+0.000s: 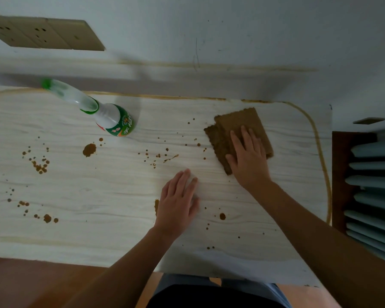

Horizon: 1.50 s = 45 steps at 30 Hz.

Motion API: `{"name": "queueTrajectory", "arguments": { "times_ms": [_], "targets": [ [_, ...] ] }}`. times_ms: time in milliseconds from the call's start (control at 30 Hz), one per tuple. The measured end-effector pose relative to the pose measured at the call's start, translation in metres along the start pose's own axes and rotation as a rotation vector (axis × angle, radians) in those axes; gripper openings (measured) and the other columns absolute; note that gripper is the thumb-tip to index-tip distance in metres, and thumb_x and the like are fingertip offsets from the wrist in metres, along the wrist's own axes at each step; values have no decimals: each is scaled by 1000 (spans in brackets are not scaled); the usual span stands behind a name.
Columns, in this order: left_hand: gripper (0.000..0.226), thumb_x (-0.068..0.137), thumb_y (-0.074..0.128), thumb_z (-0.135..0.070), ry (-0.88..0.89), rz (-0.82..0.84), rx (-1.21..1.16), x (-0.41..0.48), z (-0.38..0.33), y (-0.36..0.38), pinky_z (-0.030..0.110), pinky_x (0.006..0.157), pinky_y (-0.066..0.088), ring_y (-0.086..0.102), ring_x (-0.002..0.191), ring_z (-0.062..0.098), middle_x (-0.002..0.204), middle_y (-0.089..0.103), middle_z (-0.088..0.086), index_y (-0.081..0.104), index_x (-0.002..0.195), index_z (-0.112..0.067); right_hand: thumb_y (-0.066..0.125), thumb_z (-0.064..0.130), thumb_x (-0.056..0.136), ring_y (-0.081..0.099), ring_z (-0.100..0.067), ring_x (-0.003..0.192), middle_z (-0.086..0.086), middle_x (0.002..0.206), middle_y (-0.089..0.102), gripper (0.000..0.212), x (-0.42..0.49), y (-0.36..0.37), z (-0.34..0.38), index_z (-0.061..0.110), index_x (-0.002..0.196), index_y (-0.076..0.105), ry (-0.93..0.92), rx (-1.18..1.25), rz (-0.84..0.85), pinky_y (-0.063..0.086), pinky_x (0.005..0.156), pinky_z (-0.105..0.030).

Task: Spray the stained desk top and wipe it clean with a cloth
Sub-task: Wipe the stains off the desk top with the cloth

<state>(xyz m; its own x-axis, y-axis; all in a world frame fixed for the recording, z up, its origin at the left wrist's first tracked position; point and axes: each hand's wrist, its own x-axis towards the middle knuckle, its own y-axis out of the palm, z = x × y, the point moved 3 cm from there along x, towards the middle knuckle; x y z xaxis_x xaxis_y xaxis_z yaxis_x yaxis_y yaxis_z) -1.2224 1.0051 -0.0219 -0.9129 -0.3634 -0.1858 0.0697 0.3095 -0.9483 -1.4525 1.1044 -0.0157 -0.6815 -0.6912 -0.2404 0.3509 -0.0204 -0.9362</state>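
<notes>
So the right hand (pixel 248 156) lies flat, fingers straight, pressing the brown cloth (pixel 242 123) at 2 o'clock on the bench (pixel 98 196); left hand (pixel 178 201) rests flat, holding nothing. Risk imo: a wide sweep could smear the brown spots (pixel 89 150) or knock over the spray bottle (pixel 111 116) at 10 o'clock.

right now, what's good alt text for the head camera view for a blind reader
A person's right hand lies flat on a folded brown cloth on a pale wood-grain desk top dotted with brown stains, while the left hand rests flat on the desk nearby. A white and green spray bottle stands at the back left.
</notes>
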Motion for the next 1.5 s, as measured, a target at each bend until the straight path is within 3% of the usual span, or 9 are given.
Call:
{"name": "queueTrajectory", "arguments": {
  "times_ms": [200,433,633,800,1000,1200,1333,1400,1500],
  "targets": [
    [55,101,45,-43,-8,-10,-12,0,-1,0,43,120,30,26,152,27,162,33,11,44,149,-17,47,36,100,8,-33,153,-12,166,13,63,85,-6,22,21,157,23,-206,-55,12,5,123,-52],
    [55,100,43,-41,-26,5,-1,1,-6,-3,45,121,31,26,152,28,161,34,12,44,148,-15,47,35,99,19,-31,151,-10,162,25,59,101,-6,24,19,154,33,-227,-10,-65,12,123,-50],
    [55,98,46,-39,-36,8,-4,2,-9,-7,47,118,35,28,151,28,160,35,13,45,147,-13,41,36,102,19,-30,150,-11,163,23,58,94,-20,-35,17,155,28,-10,16,-127,12,124,-46],
    [51,99,53,-34,-52,-16,9,2,-14,-6,49,116,38,30,150,30,159,37,15,47,145,-11,37,40,104,12,-32,152,-12,164,19,60,93,-41,-95,17,157,23,190,-2,-85,10,123,-47],
    [55,96,62,-32,-126,-23,-8,3,-24,-4,53,117,36,29,150,31,157,38,16,47,143,-9,45,29,100,12,-34,151,-13,164,19,62,83,-30,-66,16,157,23,226,-5,-105,9,123,-50],
    [55,95,63,-32,-127,-22,-2,3,-26,-7,53,116,38,30,149,33,157,38,16,47,142,-9,51,25,95,18,-34,150,-9,163,24,63,41,-3,-14,17,155,31,-160,-61,-61,13,122,-53],
    [56,95,62,-34,-131,-9,1,4,-25,-8,53,116,37,30,148,33,157,37,16,46,143,-10,40,36,97,21,-29,150,-5,163,26,60,39,-3,-32,21,155,31,-367,-120,-16,16,122,-48],
    [56,95,61,-34,-131,-10,0,4,-26,-8,53,116,37,31,148,34,157,37,16,45,143,-10,36,40,97,23,-29,149,-6,162,28,61,52,-13,-50,20,155,32,-311,-111,-31,18,121,-47],
    [53,98,51,-37,-131,-24,1,4,-27,-7,49,117,34,30,148,33,157,37,16,45,143,-10,40,37,99,21,-32,150,-11,162,27,62,72,-25,-83,16,155,28,-76,-62,-84,18,121,-48]
  ]
}}
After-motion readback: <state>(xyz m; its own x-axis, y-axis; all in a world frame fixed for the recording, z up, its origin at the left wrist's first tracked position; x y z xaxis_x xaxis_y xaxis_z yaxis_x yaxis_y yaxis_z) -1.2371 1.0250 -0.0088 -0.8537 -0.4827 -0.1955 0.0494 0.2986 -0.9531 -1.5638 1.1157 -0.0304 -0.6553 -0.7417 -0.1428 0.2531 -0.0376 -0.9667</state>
